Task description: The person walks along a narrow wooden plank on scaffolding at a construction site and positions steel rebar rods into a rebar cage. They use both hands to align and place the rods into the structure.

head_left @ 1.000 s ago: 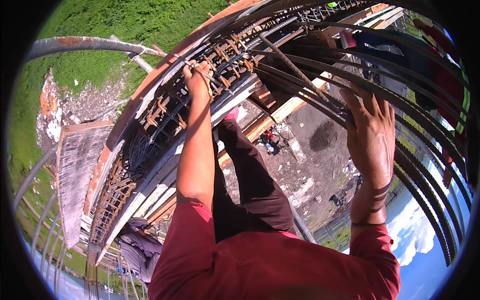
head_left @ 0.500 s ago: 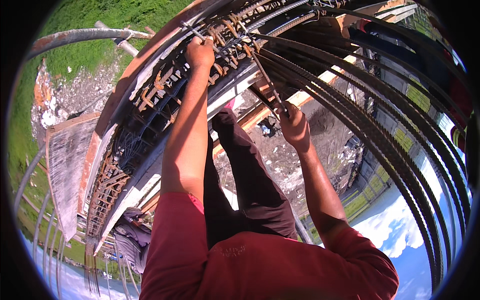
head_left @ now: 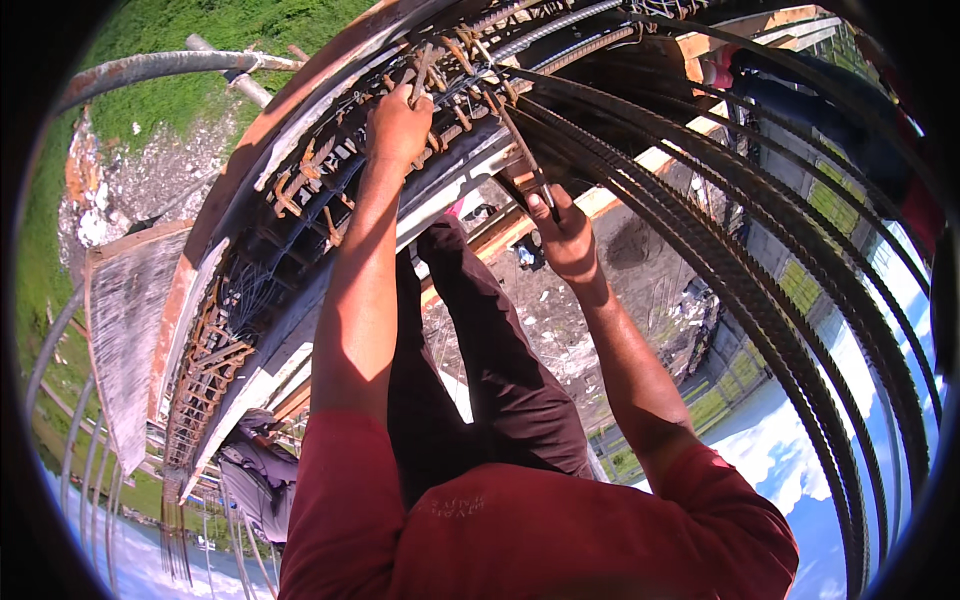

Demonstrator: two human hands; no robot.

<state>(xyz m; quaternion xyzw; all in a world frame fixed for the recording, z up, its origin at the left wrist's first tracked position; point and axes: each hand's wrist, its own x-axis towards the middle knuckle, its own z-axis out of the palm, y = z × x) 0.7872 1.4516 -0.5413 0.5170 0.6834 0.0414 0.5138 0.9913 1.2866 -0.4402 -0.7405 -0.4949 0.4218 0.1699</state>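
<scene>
My left hand (head_left: 400, 130) is closed round a short rusty metal bar (head_left: 424, 72) over the steel reinforcement cage (head_left: 330, 170). The bar's lower part is hidden by my fingers. Lower and to the right, my right hand (head_left: 565, 235) grips the near end of a slim metal rod (head_left: 520, 140), thumb along it. The rod's far end reaches up to the rusty stirrup ends (head_left: 490, 75) of the cage; whether it hooks onto one I cannot tell. Several rusty stirrup hooks stick up around my left hand.
Long ribbed rebars (head_left: 740, 230) sweep down the right side. Wooden formwork boards (head_left: 250, 150) edge the cage, and a panel (head_left: 135, 330) stands at left. Below my legs (head_left: 500, 340) lies rubble-strewn ground (head_left: 640, 270). A person in dark clothing (head_left: 255, 475) is at lower left, another person's legs (head_left: 820, 90) at upper right.
My right hand has moved left and slightly down, tilting the rod more upright. In my left hand, the bar now points up and right instead of up and left.
</scene>
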